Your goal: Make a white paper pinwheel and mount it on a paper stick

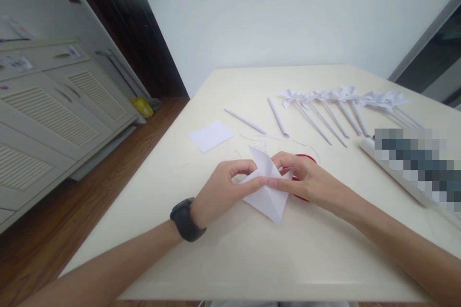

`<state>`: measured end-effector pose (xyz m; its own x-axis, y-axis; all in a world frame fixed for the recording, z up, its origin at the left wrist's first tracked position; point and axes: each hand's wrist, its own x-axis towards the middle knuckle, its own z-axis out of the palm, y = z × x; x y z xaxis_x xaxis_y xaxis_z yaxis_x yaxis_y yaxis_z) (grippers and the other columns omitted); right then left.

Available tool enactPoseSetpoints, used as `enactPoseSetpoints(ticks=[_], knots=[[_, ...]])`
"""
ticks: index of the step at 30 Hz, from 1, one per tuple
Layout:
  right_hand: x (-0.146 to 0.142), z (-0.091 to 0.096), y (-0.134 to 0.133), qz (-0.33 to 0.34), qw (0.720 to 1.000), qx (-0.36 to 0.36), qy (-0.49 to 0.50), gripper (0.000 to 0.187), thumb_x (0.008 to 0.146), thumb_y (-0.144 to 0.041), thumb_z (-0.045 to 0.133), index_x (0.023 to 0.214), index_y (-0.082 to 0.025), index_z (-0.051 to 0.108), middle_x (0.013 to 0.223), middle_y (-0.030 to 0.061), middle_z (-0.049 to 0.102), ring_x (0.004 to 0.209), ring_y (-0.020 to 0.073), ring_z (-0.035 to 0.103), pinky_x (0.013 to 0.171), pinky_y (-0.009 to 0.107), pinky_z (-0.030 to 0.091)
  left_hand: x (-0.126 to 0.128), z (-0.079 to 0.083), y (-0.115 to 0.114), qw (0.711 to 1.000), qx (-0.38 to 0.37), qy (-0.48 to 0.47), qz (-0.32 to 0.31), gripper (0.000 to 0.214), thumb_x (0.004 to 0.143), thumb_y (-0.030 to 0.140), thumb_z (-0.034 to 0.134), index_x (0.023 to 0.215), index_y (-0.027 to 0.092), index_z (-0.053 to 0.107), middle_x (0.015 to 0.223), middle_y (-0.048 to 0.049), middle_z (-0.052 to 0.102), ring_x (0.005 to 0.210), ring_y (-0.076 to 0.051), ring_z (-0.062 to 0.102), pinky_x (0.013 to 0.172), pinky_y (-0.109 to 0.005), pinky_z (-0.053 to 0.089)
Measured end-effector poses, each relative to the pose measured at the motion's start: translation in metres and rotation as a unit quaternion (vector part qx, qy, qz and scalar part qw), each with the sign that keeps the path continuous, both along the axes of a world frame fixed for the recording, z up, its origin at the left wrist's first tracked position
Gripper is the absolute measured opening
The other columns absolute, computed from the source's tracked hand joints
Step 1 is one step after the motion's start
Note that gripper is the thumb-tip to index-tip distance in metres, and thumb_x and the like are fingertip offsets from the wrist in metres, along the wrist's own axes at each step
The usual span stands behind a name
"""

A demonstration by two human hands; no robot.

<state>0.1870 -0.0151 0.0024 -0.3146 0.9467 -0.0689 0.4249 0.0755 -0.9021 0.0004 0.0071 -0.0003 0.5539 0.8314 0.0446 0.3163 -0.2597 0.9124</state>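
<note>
A white paper pinwheel [271, 201], its corners partly folded in, is held just over the table between both hands. My left hand [230, 180] pinches it from the left, thumb pressed at the centre. From the other side my right hand [300, 175] grips the same paper, its thumb tip meeting the left one in the middle. Red-handled scissors [302, 196] lie beneath my right hand, mostly covered by it. Thin white strands [261, 141] lie just behind the paper.
Left of the hands lies a flat sheet of paper [212, 136]. Two rolled paper sticks [277, 117] rest farther back. Several finished pinwheels on sticks [342, 98] lie in a row at the back right. At right is a long white object [392, 170], partly pixelated.
</note>
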Motion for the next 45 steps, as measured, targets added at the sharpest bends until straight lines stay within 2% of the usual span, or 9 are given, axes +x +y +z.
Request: enactPoseSetpoints(ticks=[5,10,17,26,36,40,45], knots=[[0.0008,0.0018,-0.0002,0.014,1.0,0.016,0.023,0.008,0.075,-0.029,0.058,0.078,-0.022,0.06,0.097,0.0018,0.057,0.084,0.0158,0.054,0.07,0.027,0.042,-0.0009,-0.0017,0.0013,1.0,-0.003,0.004,-0.012,0.023,0.081,0.035,0.05,0.075,0.016,0.061,0.079,-0.0015,0.062,0.078,-0.017,0.056,0.07,-0.025,0.043],[0.0016,0.0011,0.0015,0.012,0.999,0.03,0.014,0.009,0.076,-0.029,0.057,0.077,-0.021,0.06,0.097,0.0025,0.057,0.083,0.0162,0.053,0.068,0.027,0.041,-0.0012,-0.0013,0.0012,1.0,-0.002,0.01,-0.015,0.026,0.082,0.038,0.049,0.077,0.015,0.06,0.081,-0.0022,0.062,0.081,-0.017,0.056,0.073,-0.026,0.042],[0.0007,0.0017,-0.0001,0.012,0.999,0.025,0.017,0.008,0.076,-0.028,0.057,0.076,-0.02,0.059,0.094,0.001,0.056,0.079,0.014,0.053,0.062,0.024,0.04,-0.0019,-0.0017,0.001,1.0,-0.004,0.021,-0.013,0.026,0.081,0.039,0.05,0.074,0.016,0.059,0.078,-0.0009,0.061,0.078,-0.016,0.055,0.069,-0.024,0.042],[0.0026,-0.0032,0.0038,0.033,0.998,0.038,0.039,0.011,0.076,-0.03,0.059,0.077,-0.019,0.061,0.093,0.0023,0.056,0.084,0.0149,0.053,0.073,0.027,0.041,-0.0025,-0.0036,0.0027,1.0,-0.007,0.008,-0.014,0.024,0.08,0.038,0.052,0.073,0.016,0.059,0.079,-0.0009,0.061,0.08,-0.017,0.055,0.073,-0.025,0.041],[0.0024,0.0003,0.0004,0.02,0.999,0.005,0.044,0.009,0.075,-0.029,0.06,0.078,-0.021,0.06,0.094,0.0021,0.056,0.087,0.0168,0.055,0.077,0.029,0.042,-0.0028,-0.0007,0.0026,1.0,0.007,0.01,-0.012,0.023,0.08,0.036,0.053,0.069,0.016,0.056,0.072,0.001,0.056,0.072,-0.013,0.051,0.065,-0.023,0.039],[0.0042,0.0017,0.0017,0.005,0.999,0.023,0.027,0.01,0.077,-0.031,0.057,0.077,-0.021,0.059,0.091,0.0018,0.058,0.089,0.0174,0.056,0.079,0.031,0.042,-0.0035,0.0,0.0031,1.0,0.017,0.013,-0.005,0.025,0.08,0.036,0.053,0.066,0.016,0.053,0.069,0.0019,0.053,0.069,-0.012,0.049,0.065,-0.023,0.038],[0.0034,0.004,0.0006,-0.009,0.999,0.048,0.015,0.011,0.076,-0.031,0.057,0.071,-0.021,0.057,0.085,0.0005,0.059,0.084,0.017,0.057,0.076,0.031,0.043,-0.0032,-0.0016,0.0032,1.0,0.013,0.019,-0.008,0.025,0.08,0.038,0.052,0.072,0.015,0.057,0.076,-0.0006,0.058,0.076,-0.015,0.054,0.07,-0.025,0.041]])
